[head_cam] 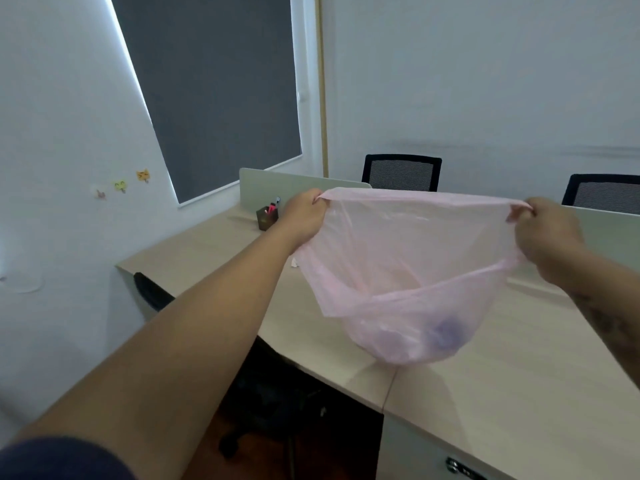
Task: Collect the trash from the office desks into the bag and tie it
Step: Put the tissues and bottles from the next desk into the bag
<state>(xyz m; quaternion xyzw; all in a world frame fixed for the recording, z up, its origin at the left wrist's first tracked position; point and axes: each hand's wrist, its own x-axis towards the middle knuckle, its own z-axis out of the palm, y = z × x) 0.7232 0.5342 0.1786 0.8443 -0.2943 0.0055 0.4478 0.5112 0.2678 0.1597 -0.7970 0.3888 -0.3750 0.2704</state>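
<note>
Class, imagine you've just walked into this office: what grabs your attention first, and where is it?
A translucent pink trash bag dominates the centre, stretched open above the desk between the left hand and right hand, with a few items inside. Behind, a dark window blind fills the upper left.

Pale translucent pink for the trash bag (408, 258), with a blurred bluish-purple blotch (448, 332) showing through near the bottom. Light beige wood grain across the bench (485, 393). Dark grey on the roller blind (214, 88), edged by a white window frame (306, 81). Black frames with fine grey-striped mesh on both office chairs (401, 173). Off-white for the divider panel (263, 183). Dark brown, see-through pen holder (267, 218), pink and red pens inside. Orange, yellow and pale pink cat stickers (121, 185) against a white wall (62, 133). Navy on the sleeve (59, 460).
</note>
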